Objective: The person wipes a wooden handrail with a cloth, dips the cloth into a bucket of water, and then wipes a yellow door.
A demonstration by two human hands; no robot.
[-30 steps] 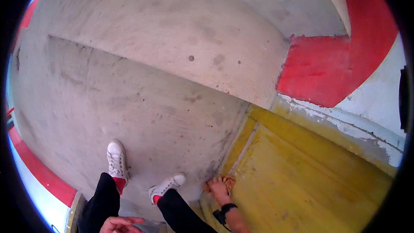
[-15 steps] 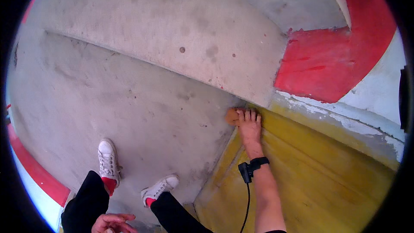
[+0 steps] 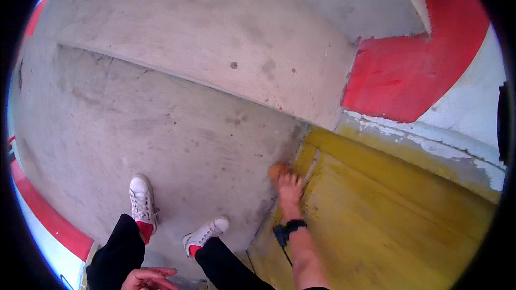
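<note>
My right hand (image 3: 291,189) presses an orange-brown pad (image 3: 278,173), with its fingers closed over one side. It looks like a sponge or a folded cloth; motion blur hides which. The pad lies at the border between a grey concrete step (image 3: 204,134) and the yellow-painted surface (image 3: 376,209). A black strap with a small box and cable (image 3: 288,231) sits round my right wrist. Low in the view, by my dark trouser leg, my left hand (image 3: 149,279) hangs with its fingers loosely stretched and holds nothing visible. Its lower part is cut off.
A higher concrete step (image 3: 204,37) rises beyond the one I stand on. Red paint (image 3: 392,75) and a flaking white edge (image 3: 408,134) run along the right. My white shoes (image 3: 141,198) stand on the lower step. Another red band (image 3: 48,212) lies at left.
My right hand has drawn the pad nearer and a little left along the border, away from the step's corner. My left hand has shifted only slightly.
</note>
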